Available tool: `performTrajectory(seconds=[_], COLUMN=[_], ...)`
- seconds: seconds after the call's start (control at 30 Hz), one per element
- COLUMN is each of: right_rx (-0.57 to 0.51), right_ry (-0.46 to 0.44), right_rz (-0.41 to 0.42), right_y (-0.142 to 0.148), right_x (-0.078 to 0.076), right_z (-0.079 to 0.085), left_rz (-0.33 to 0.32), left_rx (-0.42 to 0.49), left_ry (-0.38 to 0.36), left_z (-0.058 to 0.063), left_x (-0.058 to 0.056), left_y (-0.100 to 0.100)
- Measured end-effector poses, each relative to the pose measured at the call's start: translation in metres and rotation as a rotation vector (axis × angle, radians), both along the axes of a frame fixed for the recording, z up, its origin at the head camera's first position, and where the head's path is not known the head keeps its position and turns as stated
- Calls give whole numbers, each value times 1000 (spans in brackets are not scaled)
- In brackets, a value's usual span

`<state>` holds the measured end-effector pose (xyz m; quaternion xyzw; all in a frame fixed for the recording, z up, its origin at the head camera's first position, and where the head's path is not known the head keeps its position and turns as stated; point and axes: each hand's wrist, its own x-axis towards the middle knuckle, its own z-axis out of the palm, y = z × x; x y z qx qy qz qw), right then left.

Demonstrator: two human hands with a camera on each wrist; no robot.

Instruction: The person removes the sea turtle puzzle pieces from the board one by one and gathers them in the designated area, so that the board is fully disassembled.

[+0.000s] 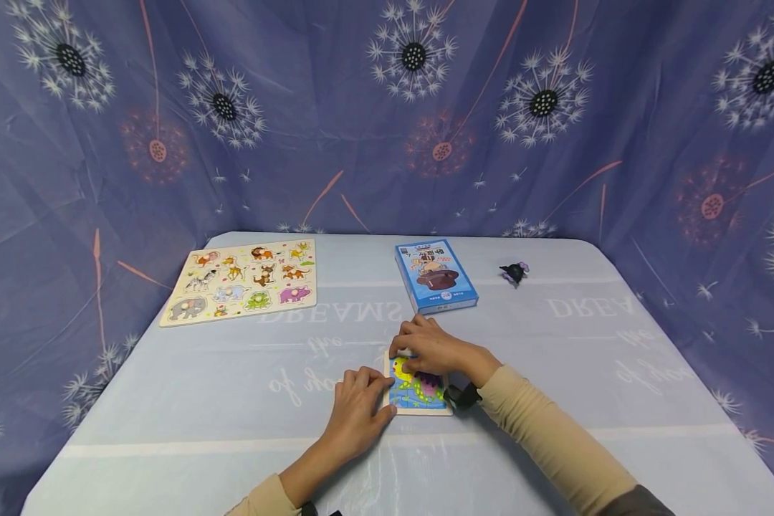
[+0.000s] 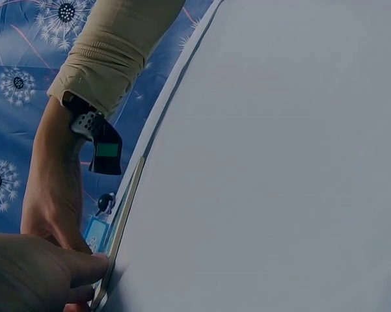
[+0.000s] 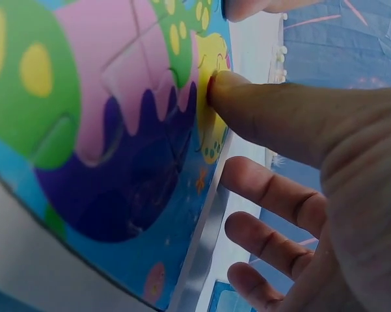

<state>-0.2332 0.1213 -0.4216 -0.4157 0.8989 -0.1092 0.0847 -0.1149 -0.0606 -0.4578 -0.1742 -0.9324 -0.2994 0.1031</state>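
A small jigsaw puzzle [image 1: 414, 403] with a pale frame lies flat on the table. It shows a yellow fish, green-spotted shapes and a purple form on blue. My left hand [image 1: 359, 410] rests at its left side, index finger and thumb touching the frame. My right hand [image 1: 433, 349] reaches over the top edge. In the right wrist view, its thumb [image 3: 247, 107] presses on the yellow fish [image 3: 211, 123], while the other fingers lie beyond the frame's edge. The left wrist view catches the puzzle [image 2: 122, 211] edge-on beside the left hand [image 2: 32, 273].
Behind the puzzle lies a blue box [image 1: 437, 278] with a hat picture. An animal peg board [image 1: 248, 304] sits at the back left. A small dark object with purple parts [image 1: 514, 272] is at the back right. A patterned curtain [image 1: 335, 107] hangs behind the table [image 1: 187, 408].
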Motion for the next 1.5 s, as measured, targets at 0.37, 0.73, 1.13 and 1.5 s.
performTrajectory(seconds=[0.37,0.73,1.13,1.5], right_rx=[-4,45,59,85], right_ry=[7,34,-20,-79], right_rz=[10,39,16,-45], right_y=[-1,-2,-4,-7], right_x=[0,0,1,4], right_z=[0,6,12,13], left_rz=[-9,5,19,20], left_rx=[-26,-50,-55,-58], left_ry=[-4,8,15,22], left_z=[0,0,1,0], left_x=[1,2,3,3], left_y=[0,2,4,3])
